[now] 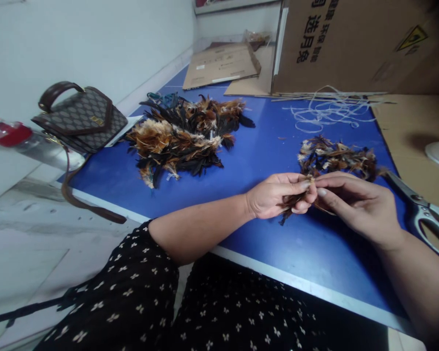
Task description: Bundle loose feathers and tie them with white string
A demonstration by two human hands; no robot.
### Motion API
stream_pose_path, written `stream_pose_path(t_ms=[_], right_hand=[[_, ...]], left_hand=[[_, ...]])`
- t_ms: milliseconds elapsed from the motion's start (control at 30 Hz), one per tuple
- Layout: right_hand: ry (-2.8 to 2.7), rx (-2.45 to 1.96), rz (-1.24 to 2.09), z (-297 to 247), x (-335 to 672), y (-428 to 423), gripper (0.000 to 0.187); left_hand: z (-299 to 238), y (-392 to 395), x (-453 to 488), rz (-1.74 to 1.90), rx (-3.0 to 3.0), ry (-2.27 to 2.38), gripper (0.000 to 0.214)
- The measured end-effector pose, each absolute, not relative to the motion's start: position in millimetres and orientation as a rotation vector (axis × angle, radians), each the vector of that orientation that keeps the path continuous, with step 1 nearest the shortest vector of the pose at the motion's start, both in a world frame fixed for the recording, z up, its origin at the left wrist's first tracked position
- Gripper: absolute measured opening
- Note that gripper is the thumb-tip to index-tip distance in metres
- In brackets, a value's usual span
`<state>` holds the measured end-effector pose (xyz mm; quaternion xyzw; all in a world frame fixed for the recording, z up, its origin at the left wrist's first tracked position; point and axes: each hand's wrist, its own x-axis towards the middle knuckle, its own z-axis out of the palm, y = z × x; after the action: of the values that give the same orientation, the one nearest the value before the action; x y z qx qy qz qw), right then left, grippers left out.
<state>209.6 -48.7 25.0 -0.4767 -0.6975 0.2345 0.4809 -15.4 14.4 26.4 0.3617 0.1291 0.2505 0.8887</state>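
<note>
My left hand is closed round a small bunch of dark brown feathers over the blue table. Its fingertips meet those of my right hand, which pinches the quill ends of the same bunch. Just behind my hands lies a small heap of brown and white feathers. A bigger pile of black, orange and cream feathers lies to the left, further back.
Scissors rest at the table's right edge. White strings lie tangled at the back before a big cardboard box. A patterned handbag stands on the left ledge, with flat cardboard at the far end.
</note>
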Motion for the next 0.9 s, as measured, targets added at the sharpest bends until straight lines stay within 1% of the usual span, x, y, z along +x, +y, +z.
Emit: stream_pose_path(t_ms=[200,400,533,600,700,900], right_hand=[[-1.558,-1.246,0.689,23.7,206.5,-50.6,0.034],[-1.331,-1.311,0.597,26.0,210.6,-48.5,0.043],[-1.602,-1.251,0.695,34.2,212.8,-47.0,0.051],[-1.758,-1.203,0.767,35.5,211.6,-47.2,0.049],[-1.774,-1.178,0.806,32.8,209.6,-47.8,0.04],[-1.564,-1.318,0.592,29.4,213.7,-51.4,0.036]], left_hand=[[21.6,16.7,-16.2,0.519,0.705,0.277,0.017],[20.6,18.6,-14.7,0.526,0.679,0.261,0.013],[21.6,19.5,-13.0,0.588,0.688,0.297,0.015],[20.8,20.3,-12.5,0.615,0.693,0.312,0.016],[19.9,21.0,-12.5,0.647,0.695,0.336,0.016],[23.5,19.1,-11.7,0.731,0.659,0.397,0.015]])
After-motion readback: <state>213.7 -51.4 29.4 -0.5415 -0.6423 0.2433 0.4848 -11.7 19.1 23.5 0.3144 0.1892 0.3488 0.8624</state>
